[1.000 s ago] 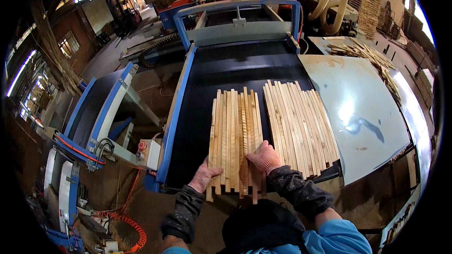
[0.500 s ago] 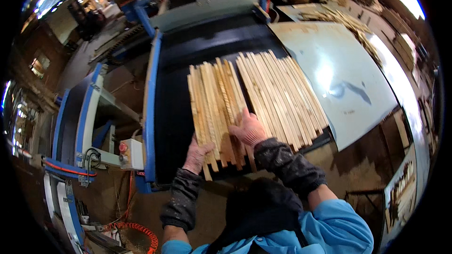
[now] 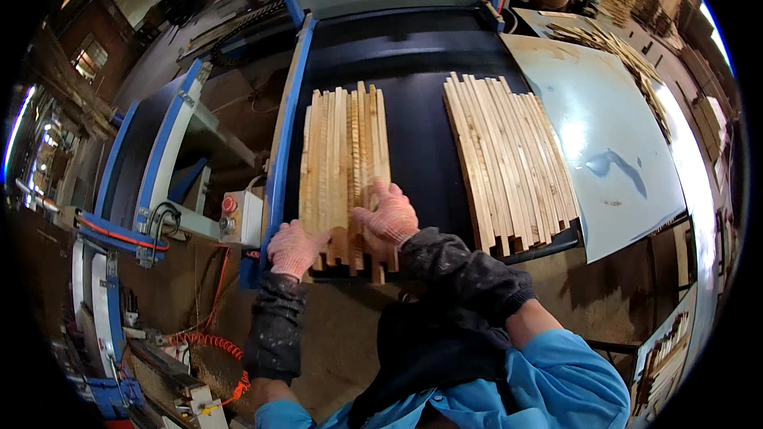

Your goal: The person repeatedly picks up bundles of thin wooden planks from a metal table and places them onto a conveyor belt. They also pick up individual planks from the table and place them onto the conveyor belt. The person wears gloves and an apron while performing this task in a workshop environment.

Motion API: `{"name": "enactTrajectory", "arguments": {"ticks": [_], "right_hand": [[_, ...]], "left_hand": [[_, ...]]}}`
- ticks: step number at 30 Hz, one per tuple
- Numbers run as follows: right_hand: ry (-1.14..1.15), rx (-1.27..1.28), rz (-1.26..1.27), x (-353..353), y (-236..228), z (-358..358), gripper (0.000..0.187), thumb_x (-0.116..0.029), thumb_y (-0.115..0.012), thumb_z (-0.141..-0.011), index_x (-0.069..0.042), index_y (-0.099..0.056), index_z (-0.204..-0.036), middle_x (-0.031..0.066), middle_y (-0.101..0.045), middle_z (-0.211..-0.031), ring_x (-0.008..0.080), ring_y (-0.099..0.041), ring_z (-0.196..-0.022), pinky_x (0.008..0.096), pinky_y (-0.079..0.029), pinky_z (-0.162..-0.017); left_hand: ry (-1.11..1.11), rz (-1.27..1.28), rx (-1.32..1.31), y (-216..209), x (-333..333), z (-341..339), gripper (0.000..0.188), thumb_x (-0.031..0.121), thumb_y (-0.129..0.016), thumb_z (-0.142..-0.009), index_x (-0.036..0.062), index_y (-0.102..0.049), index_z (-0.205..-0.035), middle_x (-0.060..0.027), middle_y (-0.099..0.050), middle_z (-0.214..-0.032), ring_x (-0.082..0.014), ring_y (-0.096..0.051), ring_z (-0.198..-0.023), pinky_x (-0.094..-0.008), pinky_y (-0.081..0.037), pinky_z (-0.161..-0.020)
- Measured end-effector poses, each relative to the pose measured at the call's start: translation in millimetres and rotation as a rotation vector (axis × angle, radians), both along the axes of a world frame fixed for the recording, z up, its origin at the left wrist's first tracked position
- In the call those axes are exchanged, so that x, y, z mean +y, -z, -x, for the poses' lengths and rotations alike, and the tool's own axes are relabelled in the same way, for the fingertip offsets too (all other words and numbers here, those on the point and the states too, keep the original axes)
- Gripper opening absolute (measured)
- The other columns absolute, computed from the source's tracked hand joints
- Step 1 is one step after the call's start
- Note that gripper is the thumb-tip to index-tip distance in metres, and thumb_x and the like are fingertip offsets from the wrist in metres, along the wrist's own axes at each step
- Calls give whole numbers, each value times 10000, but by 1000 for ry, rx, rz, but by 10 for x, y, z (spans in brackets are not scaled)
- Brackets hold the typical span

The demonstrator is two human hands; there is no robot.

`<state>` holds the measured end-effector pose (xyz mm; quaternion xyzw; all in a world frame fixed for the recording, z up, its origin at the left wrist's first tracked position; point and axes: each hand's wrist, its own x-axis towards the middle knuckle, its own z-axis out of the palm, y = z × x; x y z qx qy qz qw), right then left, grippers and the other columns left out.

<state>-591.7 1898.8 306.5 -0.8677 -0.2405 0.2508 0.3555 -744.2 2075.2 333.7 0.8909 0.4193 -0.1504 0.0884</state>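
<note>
Two batches of pale wooden strips lie on a dark conveyor belt (image 3: 421,135), with a wide gap between them. Both my gloved hands are at the near end of the left batch of wooden strips (image 3: 326,155). My left hand (image 3: 292,250) grips its left edge, the thumb reaching over the top. At the opposite edge, my right hand (image 3: 388,216) is closed around the outer strips, its fingers partly blurred. The near ends of this batch are uneven. The right batch of wooden strips (image 3: 513,163) lies untouched beside the belt's right edge.
A blue frame rail (image 3: 288,127) borders the belt on the left, with a control box with a red button (image 3: 241,216) beside it. Right of the belt lies a pale sheet-topped table (image 3: 604,127), with loose strips (image 3: 608,46) at its far side. An orange coiled hose (image 3: 211,342) hangs lower left.
My hands have slid the left batch leftward toward the blue rail, widening the gap to the right batch. The whole view has shifted somewhat as well.
</note>
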Motion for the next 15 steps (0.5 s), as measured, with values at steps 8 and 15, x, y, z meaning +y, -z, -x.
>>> {"name": "enactTrajectory", "arguments": {"ticks": [8,15], "right_hand": [[-122,-8,-137,324,335,132,924,-536,-742,-958,-93,-379,-1683,308,-434,-1617,451,-480,-1478,478,-456,-1203],[-293,448,-324,-1232,294,380,807,-377,-707,-1042,-8,-364,-1672,235,-553,-1593,322,-568,-1442,425,-475,-1196]], "left_hand": [[14,589,-758,-54,-529,849,575,318,-793,-964,-13,-672,-1419,-183,-721,-1291,-260,-722,-1136,-368,-589,-945],[206,1741,-681,-3,-1728,436,760,550,-794,-958,-80,-682,-1367,-193,-734,-1305,-257,-714,-1171,-399,-571,-1023]]}}
